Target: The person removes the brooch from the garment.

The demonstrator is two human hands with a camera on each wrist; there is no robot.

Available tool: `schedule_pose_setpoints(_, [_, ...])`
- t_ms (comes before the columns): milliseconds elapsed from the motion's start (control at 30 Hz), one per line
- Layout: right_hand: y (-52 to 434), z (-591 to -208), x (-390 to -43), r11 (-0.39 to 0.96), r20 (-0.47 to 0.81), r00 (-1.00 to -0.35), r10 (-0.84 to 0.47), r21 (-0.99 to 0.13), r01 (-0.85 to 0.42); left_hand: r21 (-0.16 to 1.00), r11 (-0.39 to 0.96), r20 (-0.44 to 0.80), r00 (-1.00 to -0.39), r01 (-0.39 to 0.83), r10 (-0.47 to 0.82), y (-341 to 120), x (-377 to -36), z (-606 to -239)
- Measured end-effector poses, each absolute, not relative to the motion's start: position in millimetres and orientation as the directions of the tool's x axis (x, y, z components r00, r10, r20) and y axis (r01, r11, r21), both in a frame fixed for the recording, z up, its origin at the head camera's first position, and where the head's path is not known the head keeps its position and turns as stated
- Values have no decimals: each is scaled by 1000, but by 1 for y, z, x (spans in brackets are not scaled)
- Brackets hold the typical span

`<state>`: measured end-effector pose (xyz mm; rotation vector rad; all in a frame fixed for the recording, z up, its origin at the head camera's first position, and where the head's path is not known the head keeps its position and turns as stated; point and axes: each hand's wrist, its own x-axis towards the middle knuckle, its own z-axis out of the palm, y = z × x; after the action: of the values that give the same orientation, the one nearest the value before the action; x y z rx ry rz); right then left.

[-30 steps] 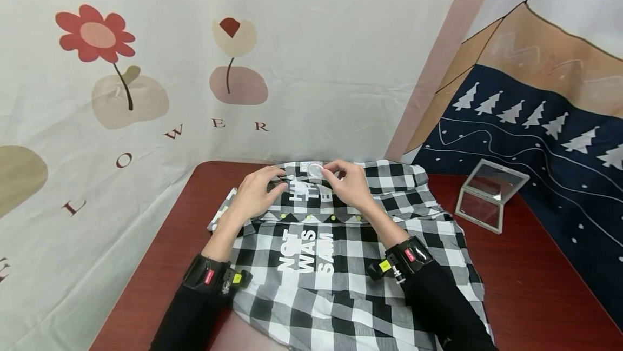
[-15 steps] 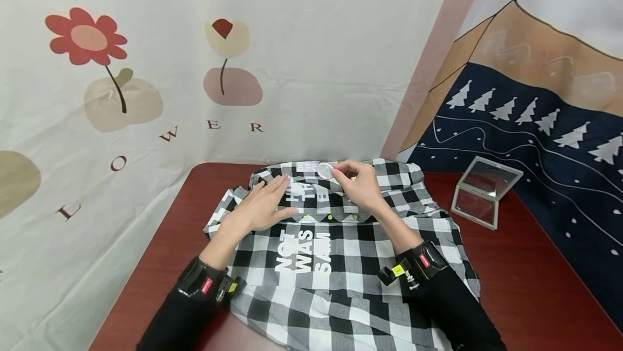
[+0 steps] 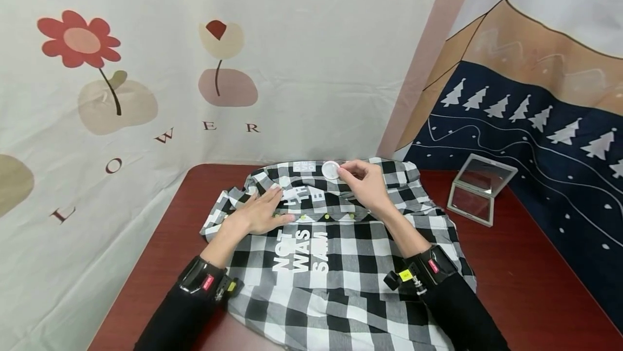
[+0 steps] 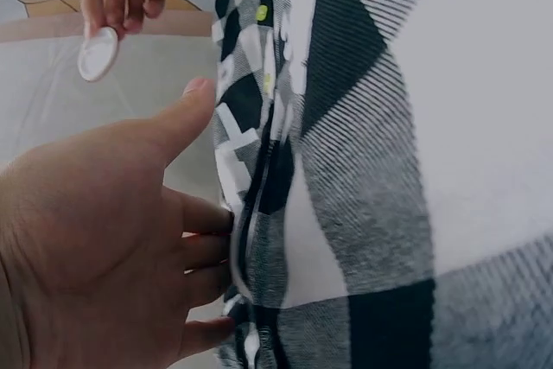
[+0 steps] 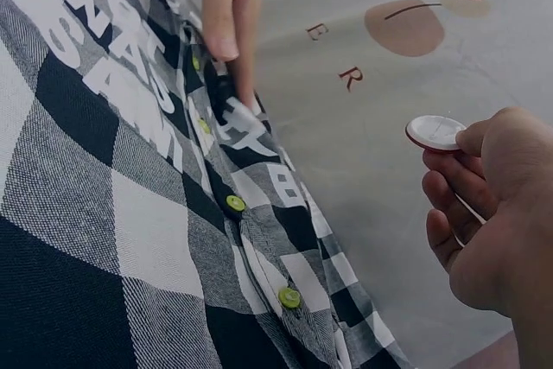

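A black-and-white checked shirt (image 3: 346, 264) with white lettering and yellow-green buttons lies spread out on the table. My left hand (image 3: 260, 214) rests on its far left part, fingers extended, beside the button strip. In the left wrist view, that hand's fingertips touch the cloth near the strip. Between thumb and fingers my right hand (image 3: 366, 182) pinches a small round pin badge (image 3: 330, 170), above the shirt's far edge. The right wrist view shows the badge (image 5: 436, 133) with its white back up, a thin line across it and a red rim.
An opened square compact mirror (image 3: 479, 189) stands on the red-brown table (image 3: 525, 286), right of the shirt. Behind the table hang a pale printed cloth (image 3: 311, 70) and a dark blue one (image 3: 535, 161) with white trees.
My left hand has come away from near the badge, moved back toward me and flattened onto the shirt. The right hand has shifted slightly right with the badge in its fingers.
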<state>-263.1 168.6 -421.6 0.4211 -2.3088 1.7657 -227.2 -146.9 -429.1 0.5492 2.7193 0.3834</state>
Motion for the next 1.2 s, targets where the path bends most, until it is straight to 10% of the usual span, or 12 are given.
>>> schedule_pose_setpoints(300, [180,-419,-258,194,331,-939,-94,-919,-344,335,892,-279,-872,305,403,-152,-249,-455])
schedule_pose_setpoints(533, [186,-410,-252,169,340,-937,-78,-922,-349,296,858,-13,-897,419,442,-134,-240,-421])
schedule_pose_setpoints(833, [194,-392,-241,138,363,-929,-76,-919,-370,623,548,348,-826,557,444,-102,-243,-401])
schedule_pose_setpoints(1200, [197,-383,-231,135,415,-901,-128,-892,-430,816,201,469,-824,542,317,-60,-234,-383])
